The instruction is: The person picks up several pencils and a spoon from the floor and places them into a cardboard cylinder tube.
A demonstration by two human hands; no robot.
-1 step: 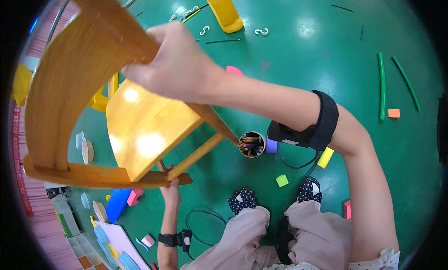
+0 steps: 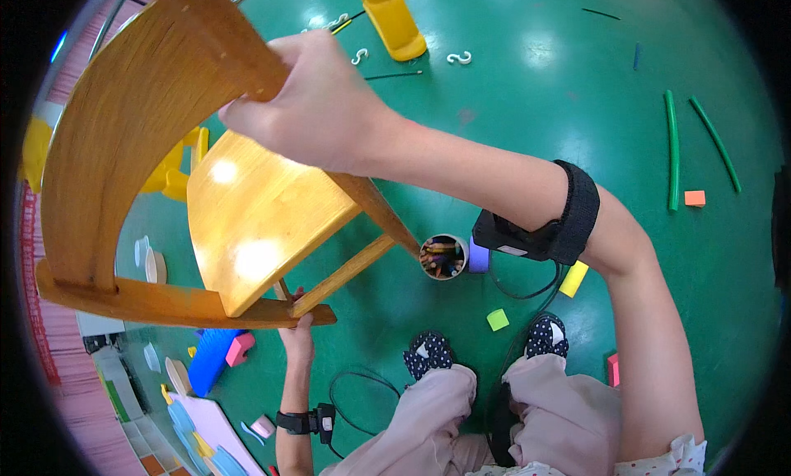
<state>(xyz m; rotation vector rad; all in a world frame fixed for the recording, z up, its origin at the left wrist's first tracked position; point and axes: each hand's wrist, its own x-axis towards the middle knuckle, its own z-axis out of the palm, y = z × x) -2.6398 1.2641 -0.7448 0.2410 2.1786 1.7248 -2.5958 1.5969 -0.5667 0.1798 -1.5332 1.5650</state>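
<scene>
I hold a small wooden chair [image 2: 255, 229] tilted on its side above the floor. My right hand [image 2: 321, 105] reaches across and is closed round an upright post of its backrest, near the top. Lower down, my left hand [image 2: 298, 332] grips a leg on the near side, its fingers partly hidden behind the wood. The curved backrest [image 2: 99, 147] faces left and the shiny seat slopes beneath my right hand. Close to the far leg's end stands a round tub of coloured pencils [image 2: 443, 257], beside a purple block [image 2: 479, 255].
On the green floor lie a lime block [image 2: 497, 319], a yellow block [image 2: 574, 278], an orange block [image 2: 695, 198], green sticks [image 2: 673, 151] and white hooks [image 2: 459, 58]. A yellow furniture leg [image 2: 395, 27] stands ahead. Cables [image 2: 362, 377] trail near my feet.
The chair has tipped slightly, and my right hand has shifted a little to the right with it. Both hands keep their grip.
</scene>
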